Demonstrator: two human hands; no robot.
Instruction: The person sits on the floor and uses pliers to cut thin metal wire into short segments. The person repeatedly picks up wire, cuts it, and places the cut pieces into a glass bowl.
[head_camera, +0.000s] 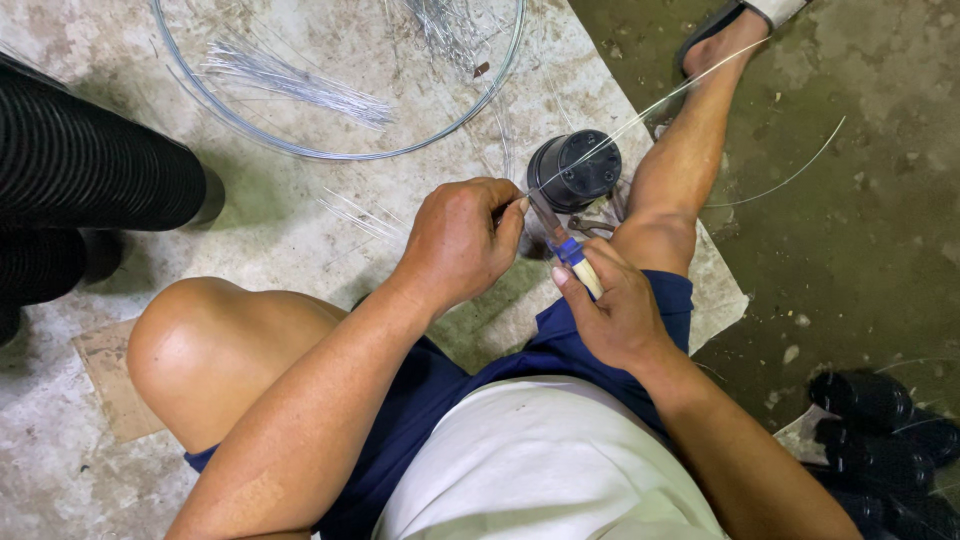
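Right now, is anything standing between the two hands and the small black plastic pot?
Nothing visible does. The left hand pinches a thin silver wire at the black plastic pot; the right hand holds pliers against it.

Stained concrete floor (880, 250); pale sheet (300, 220) spread on it; on the sheet a wire hoop (330, 150), bundle of cut wires (300, 85), black pot (575, 170); black corrugated tubes (80, 170) at left; stacked black pots (880, 430) at right.
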